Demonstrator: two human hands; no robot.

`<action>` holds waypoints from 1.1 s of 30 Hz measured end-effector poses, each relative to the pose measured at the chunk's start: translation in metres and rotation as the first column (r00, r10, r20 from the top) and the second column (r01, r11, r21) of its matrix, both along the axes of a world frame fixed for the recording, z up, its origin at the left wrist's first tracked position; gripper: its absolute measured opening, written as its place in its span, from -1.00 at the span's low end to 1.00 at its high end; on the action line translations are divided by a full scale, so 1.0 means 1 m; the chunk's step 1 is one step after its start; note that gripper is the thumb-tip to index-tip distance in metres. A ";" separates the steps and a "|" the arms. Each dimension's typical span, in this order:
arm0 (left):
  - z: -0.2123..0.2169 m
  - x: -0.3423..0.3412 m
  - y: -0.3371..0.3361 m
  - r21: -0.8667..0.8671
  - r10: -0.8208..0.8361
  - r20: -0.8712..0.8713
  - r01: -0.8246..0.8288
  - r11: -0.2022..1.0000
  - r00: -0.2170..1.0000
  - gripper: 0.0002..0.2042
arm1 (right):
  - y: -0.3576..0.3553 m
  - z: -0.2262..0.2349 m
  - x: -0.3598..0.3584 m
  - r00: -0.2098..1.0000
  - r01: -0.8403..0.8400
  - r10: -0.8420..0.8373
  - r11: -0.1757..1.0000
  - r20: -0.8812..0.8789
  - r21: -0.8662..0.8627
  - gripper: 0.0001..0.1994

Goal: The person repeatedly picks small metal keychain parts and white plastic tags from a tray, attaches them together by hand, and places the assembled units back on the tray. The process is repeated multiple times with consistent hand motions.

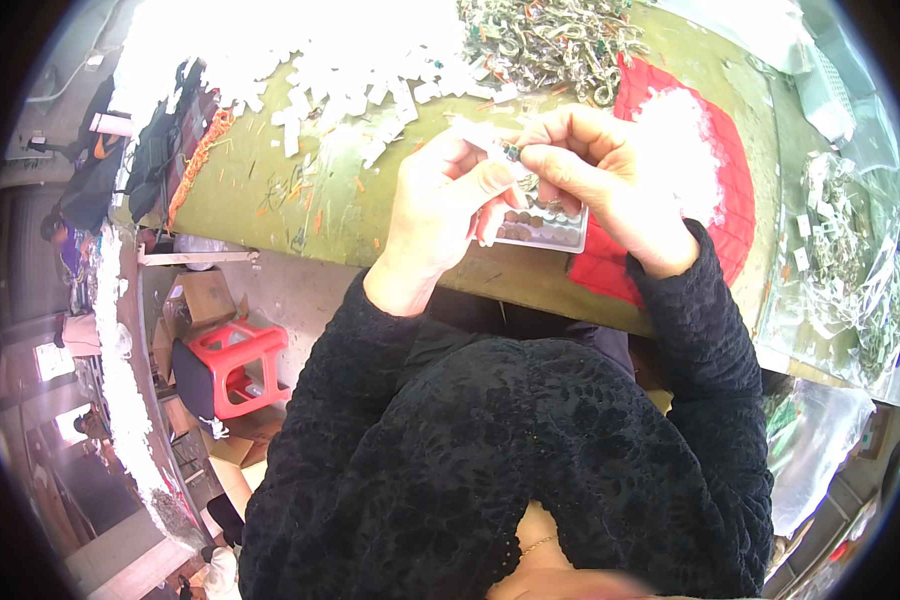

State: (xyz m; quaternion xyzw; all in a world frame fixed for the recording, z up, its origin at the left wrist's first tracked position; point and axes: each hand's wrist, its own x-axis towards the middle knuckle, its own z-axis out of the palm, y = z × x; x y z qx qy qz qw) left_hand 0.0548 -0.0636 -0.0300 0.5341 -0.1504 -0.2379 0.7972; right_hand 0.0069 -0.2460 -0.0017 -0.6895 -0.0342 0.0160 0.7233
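My left hand [438, 200] and my right hand [600, 170] meet above the near edge of the table. Their fingertips pinch together around a small dark green piece [511, 152]; its exact kind is too small to make out. A pale, overexposed bit shows at the left fingertips. Just below the fingers lies a whitish plastic tray [540, 240] with rows of small round compartments, partly hidden by both hands. Beneath my right wrist spreads a red quilted cloth [725, 225], with a heap of small white pieces [685, 140] on it.
White tags [370, 95] lie scattered across the green table [340, 200], many washed out by glare. A pile of greenish cords [550, 40] sits at the back. Bagged cords [840, 240] are at the right. A red stool [245, 365] and cardboard boxes [200, 300] stand at left.
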 end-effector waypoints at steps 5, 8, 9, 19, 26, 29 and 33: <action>-0.003 0.001 0.001 -0.062 -0.002 0.039 0.005 0.998 0.999 -0.74 | 0.003 0.000 -0.003 1.000 -0.022 0.019 0.994 0.021 0.104 -0.87; -0.002 0.001 0.001 -0.096 -0.010 0.032 0.013 0.995 0.999 -0.74 | 0.004 0.000 -0.003 0.999 -0.032 0.032 0.987 0.006 0.158 -0.87; -0.001 0.001 0.001 -0.105 -0.012 0.029 0.015 0.994 0.999 -0.74 | 0.004 0.000 -0.003 1.000 -0.023 0.023 0.987 0.001 0.160 -0.87; 0.007 -0.005 0.004 -0.064 0.063 0.147 -0.054 0.996 0.987 -0.77 | 0.021 -0.011 -0.012 0.924 0.100 -0.030 0.981 0.381 -0.165 -0.80; 0.012 -0.012 -0.004 -0.168 0.110 0.031 -0.104 0.980 0.993 -0.79 | 0.028 -0.015 -0.015 0.905 0.310 -0.234 0.934 0.355 -0.176 -0.86; 0.014 -0.019 -0.009 -0.097 0.174 0.114 -0.163 0.982 0.978 -0.80 | 0.027 -0.012 -0.017 0.894 0.343 -0.233 0.905 0.383 -0.250 -0.87; 0.017 -0.025 -0.014 -0.084 0.187 0.142 -0.176 0.981 0.972 -0.82 | 0.022 -0.008 -0.018 0.883 0.374 -0.235 0.874 0.406 -0.309 -0.88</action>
